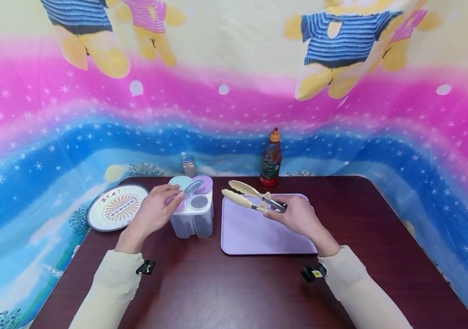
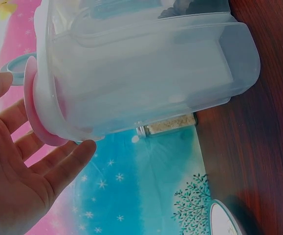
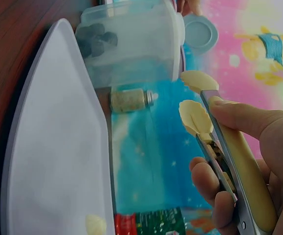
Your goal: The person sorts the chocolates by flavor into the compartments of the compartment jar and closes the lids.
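Two hands observed, set well apart. The left hand (image 1: pixel 157 205), left of centre in the frame, is at the lids of a translucent container (image 1: pixel 193 225); its fingers are loosely extended about a pink lid (image 2: pixel 39 112), and firm contact cannot be confirmed. A grey-blue lid (image 1: pixel 194 186) is tilted up near its thumb, with a round opening exposed beside it. Mint (image 1: pixel 180 182) and purple (image 1: pixel 204 184) lids lie at the container's far side. Dark pieces (image 3: pixel 97 39) are visible inside.

The right hand (image 1: pixel 300 217), right of centre, is clamped on a pair of tongs (image 1: pixel 238 199); the cream tips stand apart and point left, above a lilac tray (image 1: pixel 250 242).

Tabletop (image 1: pixel 217 288): dark reddish wood. At its far edge, upper centre, an upright sauce bottle (image 1: pixel 270 167) stands behind the tray, and a small jar (image 1: pixel 189 168) behind the container. A patterned plate (image 1: pixel 96 218) is at left, tilted against the printed cloth (image 1: pixel 217 105).
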